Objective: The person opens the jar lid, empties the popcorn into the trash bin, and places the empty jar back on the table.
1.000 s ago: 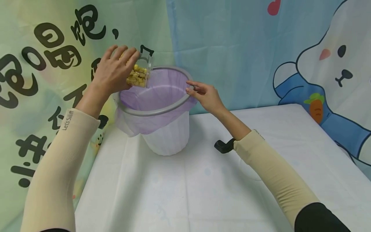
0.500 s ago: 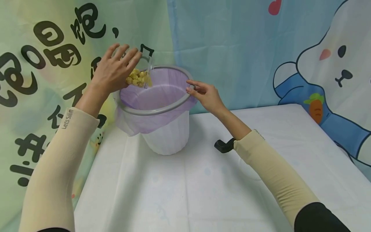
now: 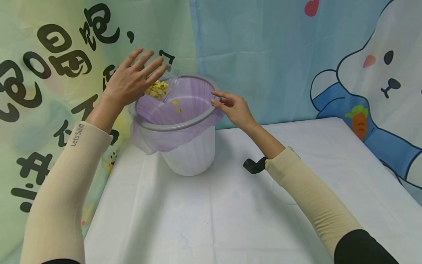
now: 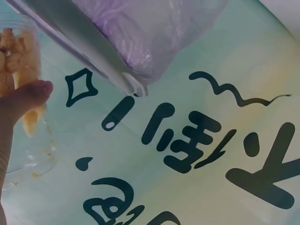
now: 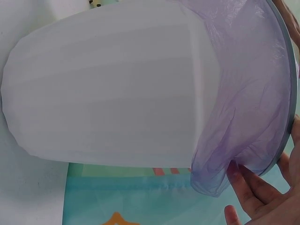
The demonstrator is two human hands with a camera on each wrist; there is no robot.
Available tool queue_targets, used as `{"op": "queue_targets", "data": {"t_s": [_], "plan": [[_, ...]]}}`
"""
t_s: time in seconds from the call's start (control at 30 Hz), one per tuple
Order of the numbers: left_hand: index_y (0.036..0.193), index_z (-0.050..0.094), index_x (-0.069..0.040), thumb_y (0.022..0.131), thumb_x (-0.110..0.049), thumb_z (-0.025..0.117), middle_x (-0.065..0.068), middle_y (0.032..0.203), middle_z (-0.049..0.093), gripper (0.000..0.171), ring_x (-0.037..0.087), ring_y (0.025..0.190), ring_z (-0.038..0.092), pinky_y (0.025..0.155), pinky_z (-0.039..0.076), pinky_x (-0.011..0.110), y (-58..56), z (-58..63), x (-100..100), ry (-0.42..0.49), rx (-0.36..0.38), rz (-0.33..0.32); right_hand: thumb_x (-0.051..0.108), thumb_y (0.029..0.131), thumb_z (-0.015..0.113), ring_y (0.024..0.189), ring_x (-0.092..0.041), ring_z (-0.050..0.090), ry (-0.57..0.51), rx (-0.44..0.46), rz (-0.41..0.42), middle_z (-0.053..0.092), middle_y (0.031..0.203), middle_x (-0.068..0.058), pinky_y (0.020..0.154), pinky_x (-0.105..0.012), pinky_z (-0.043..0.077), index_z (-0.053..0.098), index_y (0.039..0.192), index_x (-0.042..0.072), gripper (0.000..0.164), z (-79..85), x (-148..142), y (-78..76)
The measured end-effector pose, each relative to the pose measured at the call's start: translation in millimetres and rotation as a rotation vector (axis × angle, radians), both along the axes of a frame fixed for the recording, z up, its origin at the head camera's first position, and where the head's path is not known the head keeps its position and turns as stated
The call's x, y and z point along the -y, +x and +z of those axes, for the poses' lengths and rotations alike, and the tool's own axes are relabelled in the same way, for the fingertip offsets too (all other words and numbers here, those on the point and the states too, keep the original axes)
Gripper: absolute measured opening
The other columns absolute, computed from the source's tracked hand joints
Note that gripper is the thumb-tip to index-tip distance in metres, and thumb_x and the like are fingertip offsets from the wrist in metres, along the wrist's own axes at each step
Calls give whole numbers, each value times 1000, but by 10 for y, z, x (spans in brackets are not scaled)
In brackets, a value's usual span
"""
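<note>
My left hand [image 3: 132, 80] grips a clear plastic jar [image 4: 35, 154] of yellow popcorn [image 3: 157, 90], tilted over the left side of the bin's opening. In the head view two pieces fall from its mouth, above the purple bag [image 3: 194, 91]. My right hand [image 3: 235, 110] pinches the grey rim [image 3: 184, 126] of the white trash bin [image 3: 191, 161] at its right side; in the right wrist view its fingertips [image 5: 234, 171] press into the bag's folded-over edge. The left thumb [image 4: 33, 96] lies across the jar's side in the left wrist view.
The bin stands on a table with a white cloth [image 3: 178, 220]. A printed curtain [image 3: 257, 58] hangs close behind it. A black angular piece [image 3: 254, 166] sits by my right wrist, and a faint clear round object [image 3: 283, 192] lies partly behind that forearm.
The left hand has tipped the jar further toward the bin, and popcorn has begun dropping out. My right hand keeps its place on the rim.
</note>
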State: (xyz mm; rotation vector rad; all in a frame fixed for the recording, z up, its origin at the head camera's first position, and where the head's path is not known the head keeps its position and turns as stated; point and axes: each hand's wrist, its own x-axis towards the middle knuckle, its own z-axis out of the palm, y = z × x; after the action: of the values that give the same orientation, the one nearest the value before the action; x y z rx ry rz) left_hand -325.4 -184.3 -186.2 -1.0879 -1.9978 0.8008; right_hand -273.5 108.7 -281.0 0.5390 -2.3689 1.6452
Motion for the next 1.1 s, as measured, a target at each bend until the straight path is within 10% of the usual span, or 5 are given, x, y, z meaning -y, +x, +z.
{"op": "queue_targets", "data": {"t_s": [0.87, 1.1], "plan": [[141, 12, -23, 68, 2, 68, 5, 144, 19, 95, 23, 135, 13, 110, 11, 37, 37, 8, 15, -221, -357, -23, 18, 88, 57, 109, -25, 54, -24, 18, 6, 58, 117, -16, 91, -39, 43, 53, 125, 6, 39, -34, 0, -38], [140, 13, -29, 75, 7, 61, 0, 144, 16, 88, 19, 136, 13, 110, 14, 32, 6, -23, 16, -208, -519, -76, 32, 84, 60, 109, -17, 54, -25, -10, 5, 60, 116, -5, 89, -35, 45, 55, 124, 15, 44, -257, -61, -284]]}}
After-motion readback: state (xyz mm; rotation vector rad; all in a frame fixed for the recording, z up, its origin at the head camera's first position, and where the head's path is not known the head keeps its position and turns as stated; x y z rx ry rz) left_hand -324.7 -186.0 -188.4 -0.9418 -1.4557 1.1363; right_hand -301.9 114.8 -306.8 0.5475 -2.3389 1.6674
